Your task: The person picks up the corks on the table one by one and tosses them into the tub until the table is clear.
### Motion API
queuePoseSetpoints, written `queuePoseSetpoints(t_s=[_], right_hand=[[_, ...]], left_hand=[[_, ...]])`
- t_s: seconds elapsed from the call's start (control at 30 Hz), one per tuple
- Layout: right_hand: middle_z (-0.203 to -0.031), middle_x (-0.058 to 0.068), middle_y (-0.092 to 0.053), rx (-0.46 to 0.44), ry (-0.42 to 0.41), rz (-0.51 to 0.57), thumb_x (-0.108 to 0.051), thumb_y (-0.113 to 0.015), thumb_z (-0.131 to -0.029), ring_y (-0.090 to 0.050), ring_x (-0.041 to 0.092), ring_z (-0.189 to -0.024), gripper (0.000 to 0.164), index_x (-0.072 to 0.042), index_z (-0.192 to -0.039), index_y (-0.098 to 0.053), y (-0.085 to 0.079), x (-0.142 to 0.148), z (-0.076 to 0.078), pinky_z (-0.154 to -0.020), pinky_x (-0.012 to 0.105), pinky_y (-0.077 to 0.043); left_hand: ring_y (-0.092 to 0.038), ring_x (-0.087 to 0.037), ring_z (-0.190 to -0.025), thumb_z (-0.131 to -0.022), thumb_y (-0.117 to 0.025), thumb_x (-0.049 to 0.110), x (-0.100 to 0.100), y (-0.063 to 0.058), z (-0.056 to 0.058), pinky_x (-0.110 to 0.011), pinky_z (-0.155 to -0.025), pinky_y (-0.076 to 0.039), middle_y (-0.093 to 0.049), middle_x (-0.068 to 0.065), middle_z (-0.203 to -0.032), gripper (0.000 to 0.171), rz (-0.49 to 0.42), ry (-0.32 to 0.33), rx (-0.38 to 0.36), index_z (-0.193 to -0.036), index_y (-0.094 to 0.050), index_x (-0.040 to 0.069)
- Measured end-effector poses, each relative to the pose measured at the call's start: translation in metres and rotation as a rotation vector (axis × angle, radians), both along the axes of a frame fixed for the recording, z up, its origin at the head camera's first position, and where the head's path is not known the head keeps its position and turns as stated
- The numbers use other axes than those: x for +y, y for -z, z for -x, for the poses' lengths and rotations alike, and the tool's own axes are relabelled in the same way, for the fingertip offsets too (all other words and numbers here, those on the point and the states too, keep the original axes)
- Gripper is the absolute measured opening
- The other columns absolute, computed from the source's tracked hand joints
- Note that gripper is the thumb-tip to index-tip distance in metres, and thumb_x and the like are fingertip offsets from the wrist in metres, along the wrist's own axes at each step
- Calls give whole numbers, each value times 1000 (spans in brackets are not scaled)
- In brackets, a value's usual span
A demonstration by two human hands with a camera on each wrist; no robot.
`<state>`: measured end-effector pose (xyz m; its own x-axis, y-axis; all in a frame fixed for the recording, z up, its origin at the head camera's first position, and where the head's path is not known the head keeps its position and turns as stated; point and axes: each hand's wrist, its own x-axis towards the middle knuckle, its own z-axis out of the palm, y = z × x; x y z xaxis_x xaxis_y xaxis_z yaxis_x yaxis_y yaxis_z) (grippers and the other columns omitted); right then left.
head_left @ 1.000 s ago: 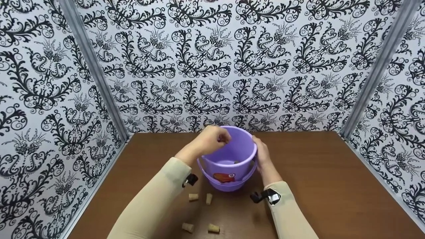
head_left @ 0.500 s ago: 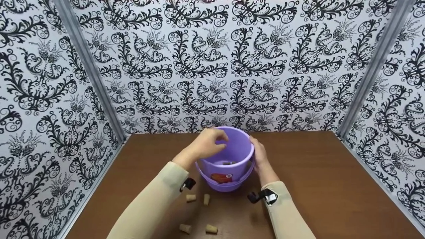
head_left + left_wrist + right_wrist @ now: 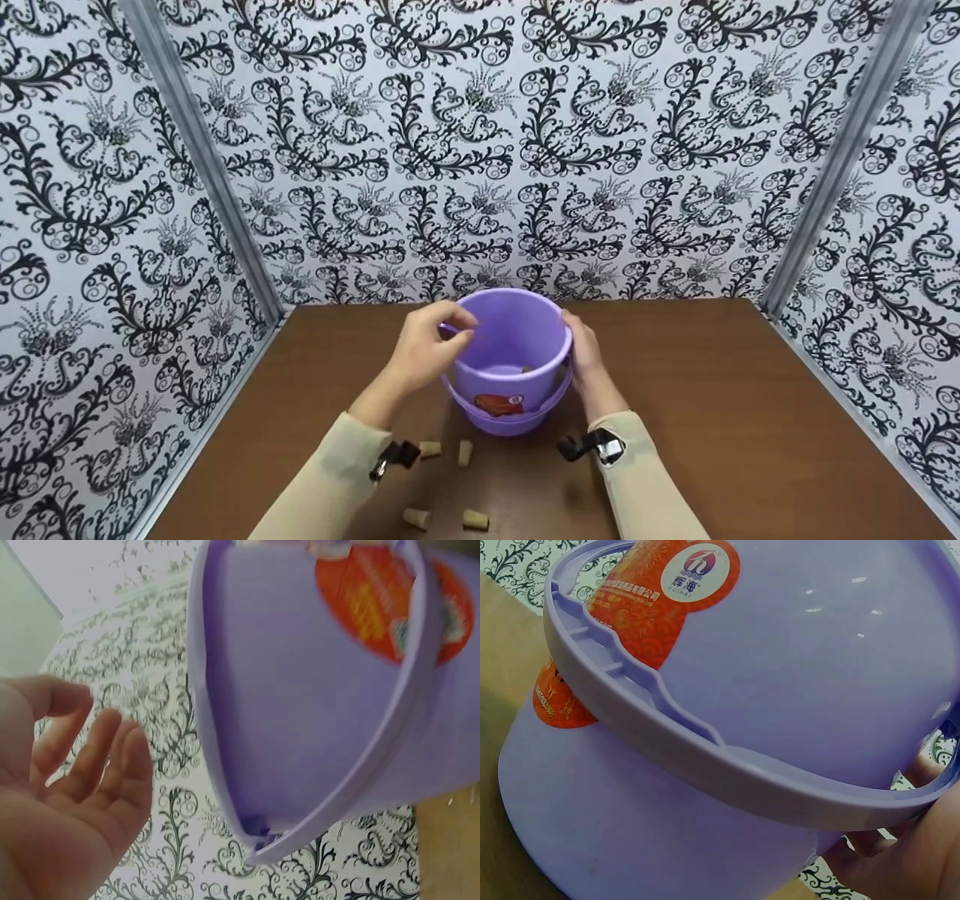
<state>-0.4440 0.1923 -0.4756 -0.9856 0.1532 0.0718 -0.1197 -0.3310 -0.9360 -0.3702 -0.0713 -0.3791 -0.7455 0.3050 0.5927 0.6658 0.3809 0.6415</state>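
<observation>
A purple bucket [image 3: 504, 390] stands on the brown table with its handle [image 3: 537, 412] folded down over the front and a red label [image 3: 499, 405] below the rim. My right hand [image 3: 588, 352] holds the bucket's right side; in the right wrist view its fingers [image 3: 866, 844] lie partly behind the handle. My left hand [image 3: 429, 346] hovers just left of the rim, fingers loosely bent and holding nothing, as the left wrist view also shows. Inside the bucket a small bit of cork [image 3: 526, 369] shows at the bottom; the rest of the floor is hidden by the front wall.
Several tapered corks lie on the table [image 3: 712, 420] in front of the bucket: one cork [image 3: 430, 449] by the left wrist strap, another cork [image 3: 465, 453] beside it, a third cork [image 3: 475, 520] nearer me. Patterned walls [image 3: 480, 150] enclose the back and sides.
My left hand has moved left, from above the bucket's opening to outside its rim, and its fingers have spread. The right hand still holds the bucket in nearly the same place.
</observation>
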Motion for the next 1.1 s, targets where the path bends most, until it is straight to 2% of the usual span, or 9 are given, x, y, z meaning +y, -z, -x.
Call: queuePoseSetpoints(t_s=[0.07, 0.13, 0.27, 0.4, 0.53, 0.7, 0.93, 1.1], right_hand=[[-94, 6, -74, 5, 5, -6, -30, -51, -107, -68, 21, -87, 39, -1, -116, -76, 0, 0, 1, -81, 34, -57], [-94, 6, -74, 7, 2, -5, -29, -51, -107, -68, 22, -87, 39, -1, -115, -76, 0, 0, 1, -81, 34, -58], [-96, 7, -75, 5, -8, 4, -29, -51, -107, -69, 22, -89, 39, -1, -117, -76, 0, -1, 2, -82, 34, -58], [-99, 8, -75, 3, -21, 2, -29, -50, -108, -69, 23, -92, 42, 2, -123, -73, -1, -2, 3, -85, 35, -57], [-98, 7, -75, 6, -27, -16, -29, -50, -109, -69, 22, -91, 42, 2, -124, -73, 0, -1, 3, -84, 34, -57], [-97, 5, -75, 30, -18, -13, -27, -50, -109, -69, 20, -90, 39, 0, -120, -75, 0, 2, 1, -82, 31, -57], [-100, 5, -75, 5, -47, -17, -29, -49, -109, -68, 20, -93, 41, 1, -125, -73, -1, 3, 0, -85, 32, -57], [-100, 4, -75, 2, -37, -30, -31, -50, -110, -68, 20, -93, 41, 0, -126, -73, -1, 3, 0, -85, 32, -57]], left_hand=[[-73, -19, -85, -88, -72, -3, -3, 6, -10, -32, -77, -66, -76, -9, -94, 14, -26, 4, 34, -95, -76, 7], [-71, -18, -81, -86, -71, -5, -6, 13, -19, -30, -73, -65, -76, -9, -92, 14, -10, 20, 51, -94, -75, 6], [-70, -14, -79, -84, -73, -5, -16, 29, -35, -28, -69, -65, -75, -9, -93, 15, 52, 71, 30, -96, -75, 3], [-69, -12, -80, -82, -75, -4, -29, 46, -42, -34, -70, -66, -75, -8, -93, 17, 65, 89, 14, -97, -75, 4], [-70, -14, -80, -81, -77, -4, -41, 60, -48, -36, -70, -66, -74, -7, -92, 19, 130, 84, 51, -96, -75, 8], [-72, -17, -82, -82, -78, -2, -50, 70, -56, -34, -72, -66, -73, -7, -93, 20, 233, 87, 82, -98, -74, 10], [-67, -5, -82, -79, -78, -2, -62, 80, -73, -30, -67, -63, -73, -1, -92, 22, 273, 133, 71, -96, -74, 10], [-66, -3, -84, -79, -79, -3, -69, 88, -81, -30, -68, -64, -73, 3, -94, 25, 286, 165, 31, -97, -74, 14]])
